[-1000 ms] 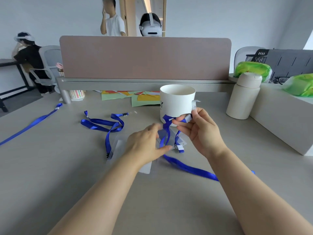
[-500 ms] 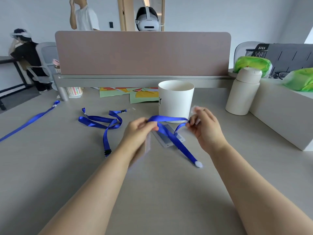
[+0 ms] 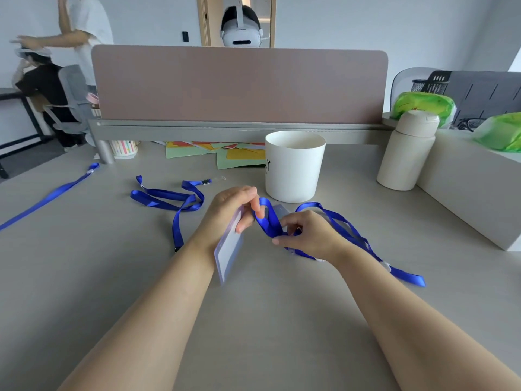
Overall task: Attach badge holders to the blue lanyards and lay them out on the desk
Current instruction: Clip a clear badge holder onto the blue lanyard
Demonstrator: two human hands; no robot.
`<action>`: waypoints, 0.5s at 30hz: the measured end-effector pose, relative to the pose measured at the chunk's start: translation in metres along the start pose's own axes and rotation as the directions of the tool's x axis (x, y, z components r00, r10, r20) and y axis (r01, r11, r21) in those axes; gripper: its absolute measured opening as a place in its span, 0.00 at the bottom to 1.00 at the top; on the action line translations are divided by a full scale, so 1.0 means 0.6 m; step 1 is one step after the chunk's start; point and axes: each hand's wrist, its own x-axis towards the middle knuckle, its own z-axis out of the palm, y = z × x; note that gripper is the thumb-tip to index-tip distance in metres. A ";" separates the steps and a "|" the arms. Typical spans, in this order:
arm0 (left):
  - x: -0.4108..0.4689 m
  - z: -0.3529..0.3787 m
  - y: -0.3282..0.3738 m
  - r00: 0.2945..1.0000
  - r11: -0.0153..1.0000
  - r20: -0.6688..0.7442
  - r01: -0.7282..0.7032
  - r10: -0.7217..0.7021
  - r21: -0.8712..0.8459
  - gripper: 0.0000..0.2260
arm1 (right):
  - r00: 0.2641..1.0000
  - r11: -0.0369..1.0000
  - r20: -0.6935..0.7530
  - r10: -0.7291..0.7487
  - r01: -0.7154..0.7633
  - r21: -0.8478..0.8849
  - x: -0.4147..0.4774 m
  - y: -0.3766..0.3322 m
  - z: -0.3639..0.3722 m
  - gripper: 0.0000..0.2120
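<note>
Blue ribbon lanyard (image 3: 267, 221) pinched between both hands above the grey desk top (image 3: 112, 277), centre frame. Grips it with the left hand (image 3: 231, 213), fingers curled, fingertips closing on the ribbon's loop. Clamps in the same hand a clear rectangular plastic badge holder (image 3: 228, 249), hanging tilted below the palm, off the desk. Nips the ribbon lower down with the right hand (image 3: 307, 235), thumb and fingertips pressed together on it; cannot tell whether a clip sits under them. Trails from there toward lower right, tail end resting on the desk. Just behind the hands, flat and partly hidden, a second clear holder (image 3: 279, 208). Left of centre, a tangled blue lanyard (image 3: 169, 197) on the desk; at far left, a straight blue lanyard (image 3: 48, 196). Behind the hands, a white round paper cup (image 3: 293, 165). At right, a cream lidded bottle (image 3: 403, 153). Under the dusty-pink divider panel (image 3: 239, 83) across the upper frame, loose coloured paper sheets (image 3: 225, 153).
</note>
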 end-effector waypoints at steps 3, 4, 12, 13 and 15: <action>0.005 0.000 -0.001 0.984 0.999 -0.171 -0.044 0.048 0.027 0.19 | 0.998 1.000 -0.069 -0.011 0.010 -0.014 0.000 0.002 0.002 0.20; 0.007 0.001 -0.003 0.965 0.996 -0.257 -0.037 0.057 0.083 0.21 | 0.995 1.000 -0.100 -0.002 0.002 0.001 0.003 0.006 0.002 0.21; 0.031 -0.006 -0.019 0.855 0.751 -0.468 0.153 0.225 0.642 0.21 | 0.934 0.876 -0.314 0.169 0.004 0.482 0.025 -0.029 -0.057 0.06; 0.037 -0.007 -0.021 0.860 0.731 -0.457 0.158 0.228 0.664 0.21 | 0.938 0.861 -0.307 0.161 0.019 0.509 0.030 -0.037 -0.065 0.06; 0.049 -0.009 -0.027 0.874 0.694 -0.420 0.147 0.243 0.705 0.22 | 0.941 0.850 -0.306 0.144 0.041 0.525 0.044 -0.050 -0.077 0.05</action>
